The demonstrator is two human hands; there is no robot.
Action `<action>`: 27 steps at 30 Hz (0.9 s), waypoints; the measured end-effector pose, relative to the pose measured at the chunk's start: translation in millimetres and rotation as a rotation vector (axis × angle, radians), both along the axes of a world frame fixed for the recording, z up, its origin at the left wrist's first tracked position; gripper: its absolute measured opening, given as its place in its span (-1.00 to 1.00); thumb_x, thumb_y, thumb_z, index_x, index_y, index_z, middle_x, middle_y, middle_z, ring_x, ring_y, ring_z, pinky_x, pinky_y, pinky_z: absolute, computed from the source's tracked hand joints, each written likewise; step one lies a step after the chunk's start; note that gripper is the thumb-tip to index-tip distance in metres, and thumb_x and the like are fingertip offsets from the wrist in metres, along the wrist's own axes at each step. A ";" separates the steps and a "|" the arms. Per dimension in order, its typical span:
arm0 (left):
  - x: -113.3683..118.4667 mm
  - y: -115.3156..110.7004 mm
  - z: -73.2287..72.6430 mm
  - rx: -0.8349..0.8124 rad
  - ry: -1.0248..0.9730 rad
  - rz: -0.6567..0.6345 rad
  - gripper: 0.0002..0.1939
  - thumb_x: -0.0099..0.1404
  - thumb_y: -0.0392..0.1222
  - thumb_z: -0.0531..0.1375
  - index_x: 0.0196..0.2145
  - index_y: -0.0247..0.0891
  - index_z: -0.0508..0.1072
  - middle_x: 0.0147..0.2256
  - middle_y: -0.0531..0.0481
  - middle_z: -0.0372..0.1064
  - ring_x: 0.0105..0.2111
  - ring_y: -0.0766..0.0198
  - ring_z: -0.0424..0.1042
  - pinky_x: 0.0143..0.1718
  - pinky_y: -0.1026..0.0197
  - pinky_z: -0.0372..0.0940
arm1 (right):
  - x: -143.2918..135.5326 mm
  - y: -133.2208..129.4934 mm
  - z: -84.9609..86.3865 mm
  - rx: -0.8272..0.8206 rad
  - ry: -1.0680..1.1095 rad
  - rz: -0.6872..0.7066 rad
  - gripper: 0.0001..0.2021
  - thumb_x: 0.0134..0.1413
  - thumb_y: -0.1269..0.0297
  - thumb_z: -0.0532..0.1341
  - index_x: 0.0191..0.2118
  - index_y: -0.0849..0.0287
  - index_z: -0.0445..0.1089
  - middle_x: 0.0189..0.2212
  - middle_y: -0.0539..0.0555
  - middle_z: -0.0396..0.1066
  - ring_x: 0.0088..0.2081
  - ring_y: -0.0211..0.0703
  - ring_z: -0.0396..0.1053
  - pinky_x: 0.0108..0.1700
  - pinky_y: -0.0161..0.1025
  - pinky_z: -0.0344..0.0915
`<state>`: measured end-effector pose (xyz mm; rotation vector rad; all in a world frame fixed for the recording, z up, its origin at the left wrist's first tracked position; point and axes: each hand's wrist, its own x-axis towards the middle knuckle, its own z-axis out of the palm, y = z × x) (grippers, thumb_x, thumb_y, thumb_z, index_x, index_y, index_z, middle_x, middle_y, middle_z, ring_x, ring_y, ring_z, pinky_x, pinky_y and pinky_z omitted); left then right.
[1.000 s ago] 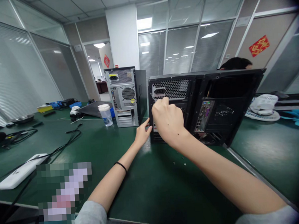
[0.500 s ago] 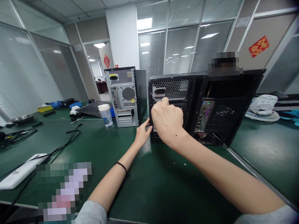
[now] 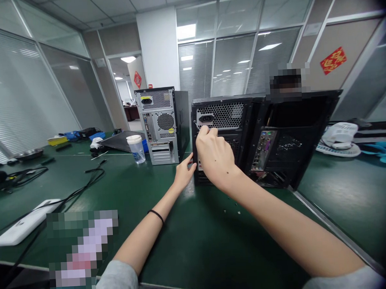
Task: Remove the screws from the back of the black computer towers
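A black computer case (image 3: 223, 132) stands with its metal rear towards me, showing a honeycomb vent and a power socket. My right hand (image 3: 215, 155) is in front of this rear, below the socket, its fingers curled together. Whatever those fingers hold is hidden behind the hand. My left hand (image 3: 183, 171) rests at the case's lower left edge, thumb apart and fingers stretched along its side. Tiny screws (image 3: 238, 212) lie on the green table (image 3: 191, 243) below my right forearm.
A second black case (image 3: 286, 144) stands directly to the right. Further back are a grey computer tower (image 3: 161, 124) and a lidded plastic cup (image 3: 136, 148). Black cables (image 3: 82, 189) and a white device (image 3: 27, 223) lie on the left. A person's head (image 3: 286, 82) shows behind the cases.
My right hand has turned slightly at the wrist, and its knuckles sit a little differently against the rear. My left hand and the cases have stayed in place.
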<state>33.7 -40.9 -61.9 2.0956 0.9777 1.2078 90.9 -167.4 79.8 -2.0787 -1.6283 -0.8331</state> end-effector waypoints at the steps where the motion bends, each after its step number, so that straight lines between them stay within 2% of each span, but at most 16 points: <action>1: -0.2 -0.1 0.2 -0.002 -0.004 -0.004 -0.59 0.23 -0.32 0.13 0.05 -0.38 0.37 0.06 -0.18 0.36 -0.05 0.17 0.43 -0.11 0.29 0.33 | -0.3 0.0 0.2 0.001 0.001 0.001 -0.73 0.11 0.66 -0.09 -0.17 0.45 0.29 -0.28 0.35 0.39 -0.37 -0.12 0.48 -0.42 -0.32 0.38; 12: 1.0 4.4 -3.0 0.009 0.026 0.025 -0.62 0.23 -0.30 0.13 0.02 -0.32 0.39 0.01 -0.13 0.41 -0.11 0.15 0.45 -0.17 0.29 0.33 | -2.6 0.6 -0.2 0.025 -0.022 0.001 -0.76 0.06 0.65 -0.04 -0.24 0.45 0.32 -0.33 0.37 0.43 -0.39 -0.10 0.48 -0.44 -0.32 0.36; 21: 1.2 5.0 -3.7 0.009 0.047 0.038 -0.61 0.23 -0.30 0.13 0.03 -0.28 0.38 -0.05 -0.13 0.45 -0.11 0.15 0.44 -0.09 0.23 0.30 | -3.7 -0.3 1.1 0.015 -0.028 -0.011 -0.73 0.07 0.66 -0.07 -0.25 0.45 0.35 -0.35 0.35 0.45 -0.36 -0.05 0.50 -0.44 -0.29 0.38; 27: 1.0 3.2 -2.1 0.001 0.047 0.044 -0.65 0.22 -0.29 0.13 -0.02 -0.28 0.42 -0.10 -0.12 0.48 -0.10 0.14 0.43 -0.13 0.24 0.32 | -3.9 0.6 1.0 -0.007 -0.028 -0.018 -0.75 0.07 0.66 -0.04 -0.24 0.47 0.35 -0.35 0.36 0.44 -0.36 -0.06 0.50 -0.45 -0.31 0.37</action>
